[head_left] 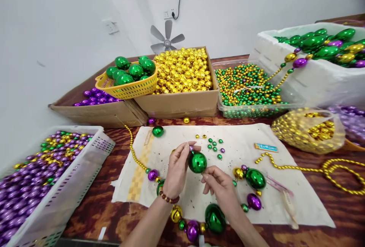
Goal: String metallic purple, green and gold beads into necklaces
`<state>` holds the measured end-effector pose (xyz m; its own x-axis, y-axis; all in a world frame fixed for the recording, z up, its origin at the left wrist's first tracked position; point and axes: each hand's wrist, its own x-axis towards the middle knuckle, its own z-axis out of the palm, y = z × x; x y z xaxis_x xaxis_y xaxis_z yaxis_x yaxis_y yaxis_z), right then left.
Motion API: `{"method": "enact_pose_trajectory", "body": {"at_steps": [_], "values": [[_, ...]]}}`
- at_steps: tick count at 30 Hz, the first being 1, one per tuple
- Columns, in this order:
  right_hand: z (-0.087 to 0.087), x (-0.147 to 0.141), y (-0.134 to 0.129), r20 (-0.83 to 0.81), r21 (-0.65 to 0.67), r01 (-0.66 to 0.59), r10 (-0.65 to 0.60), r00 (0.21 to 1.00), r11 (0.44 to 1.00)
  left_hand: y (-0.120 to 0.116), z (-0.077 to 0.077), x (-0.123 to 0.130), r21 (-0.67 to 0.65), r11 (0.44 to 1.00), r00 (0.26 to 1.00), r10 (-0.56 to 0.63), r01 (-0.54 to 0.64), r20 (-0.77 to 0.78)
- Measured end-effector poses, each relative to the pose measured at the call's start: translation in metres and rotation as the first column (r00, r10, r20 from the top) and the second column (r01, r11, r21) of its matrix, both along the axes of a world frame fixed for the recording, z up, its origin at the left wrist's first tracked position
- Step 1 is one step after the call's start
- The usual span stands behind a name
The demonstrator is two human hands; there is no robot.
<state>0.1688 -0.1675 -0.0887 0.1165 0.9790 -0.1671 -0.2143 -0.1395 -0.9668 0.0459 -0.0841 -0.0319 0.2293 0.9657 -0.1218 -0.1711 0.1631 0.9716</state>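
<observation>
My left hand (179, 167) is closed in a pinch at a small purple bead (191, 148), and a thin needle-like line rises above its fingertips. Directly under that bead hangs a large shiny green ball (197, 162), between my two hands. The closed fingertips of my right hand (218, 182) are at the ball's lower edge; a thread there is too fine to make out. Around my wrists curves a bead necklace, with a big green ball (215, 218), a purple ball (192, 230) and a gold ball (176, 213). Loose small green beads (210, 146) lie beyond my hands on the white cloth (242, 136).
Behind the cloth stand a box of gold balls (182, 104), a yellow basket (128, 92) of green balls and a clear tub (251, 110) of small beads. A white crate (94, 163) is left; a foam box (273, 57) and a bag of gold beads (302, 129) are right.
</observation>
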Motion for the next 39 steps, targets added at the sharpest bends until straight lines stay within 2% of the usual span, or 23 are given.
{"method": "enact_pose_trajectory", "body": {"at_steps": [3, 5, 7, 9, 11, 13, 14, 17, 21, 23, 25, 27, 30, 34, 37, 39], "values": [[0.003, -0.003, 0.006, -0.038, 0.002, 0.008, -0.008, 0.999, 1.0, -0.001, 0.001, 0.024, -0.056, 0.998, 0.986, 0.05, -0.041, 0.162], [0.007, 0.003, 0.009, -0.039, 0.012, -0.012, 0.012, 0.999, 1.0, 0.007, 0.001, 0.037, -0.025, 0.996, 0.98, 0.084, -0.08, 0.181], [0.014, 0.018, 0.015, -0.002, 0.018, -0.087, 0.087, 0.996, 0.996, 0.017, 0.003, 0.045, 0.029, 0.995, 0.982, 0.092, -0.098, 0.166], [0.026, 0.04, 0.024, 0.064, 0.02, -0.135, 0.133, 0.989, 0.991, 0.025, 0.007, 0.049, 0.095, 0.995, 0.993, 0.024, -0.036, 0.119], [0.041, 0.06, 0.036, 0.126, 0.068, -0.045, 0.036, 0.991, 0.997, 0.028, 0.012, 0.051, 0.174, 0.981, 0.996, -0.093, 0.089, 0.016], [0.055, 0.074, 0.05, 0.131, 0.168, 0.038, -0.06, 0.989, 0.985, 0.027, 0.016, 0.053, 0.251, 0.941, 0.971, -0.198, 0.227, -0.136], [0.062, 0.078, 0.057, 0.109, 0.213, 0.045, -0.07, 0.992, 0.976, 0.025, 0.018, 0.053, 0.283, 0.917, 0.952, -0.227, 0.281, -0.207], [0.078, 0.084, 0.074, 0.063, 0.285, 0.038, -0.058, 0.996, 0.958, 0.02, 0.02, 0.054, 0.315, 0.875, 0.904, -0.259, 0.369, -0.339], [0.092, 0.093, 0.084, -0.102, 0.369, 0.25, -0.228, 0.968, 0.895, 0.019, 0.022, 0.048, 0.279, 0.864, 0.865, -0.286, 0.419, -0.413], [0.093, 0.095, 0.084, -0.155, 0.362, 0.222, -0.176, 0.972, 0.905, 0.022, 0.023, 0.046, 0.277, 0.858, 0.861, -0.302, 0.433, -0.41], [0.089, 0.093, 0.082, -0.104, 0.326, 0.062, -0.029, 0.994, 0.943, 0.026, 0.025, 0.044, 0.287, 0.854, 0.867, -0.31, 0.435, -0.391], [0.084, 0.087, 0.079, -0.045, 0.314, -0.019, 0.035, 0.998, 0.949, 0.03, 0.028, 0.045, 0.288, 0.847, 0.867, -0.331, 0.447, -0.373], [0.08, 0.081, 0.077, -0.111, 0.328, 0.03, 0.007, 0.994, 0.944, 0.035, 0.031, 0.044, 0.263, 0.829, 0.846, -0.386, 0.493, -0.368], [0.088, 0.087, 0.08, -0.248, 0.316, -0.016, 0.098, 0.964, 0.949, 0.037, 0.034, 0.042, 0.265, 0.811, 0.824, -0.399, 0.522, -0.403], [0.102, 0.094, 0.08, -0.251, 0.343, -0.01, 0.102, 0.963, 0.939, 0.031, 0.026, 0.043, 0.282, 0.82, 0.825, -0.349, 0.498, -0.444], [0.115, 0.099, 0.08, -0.241, 0.385, 0.035, 0.064, 0.969, 0.922, 0.024, 0.013, 0.043, 0.279, 0.846, 0.835, -0.295, 0.454, -0.465]]}}
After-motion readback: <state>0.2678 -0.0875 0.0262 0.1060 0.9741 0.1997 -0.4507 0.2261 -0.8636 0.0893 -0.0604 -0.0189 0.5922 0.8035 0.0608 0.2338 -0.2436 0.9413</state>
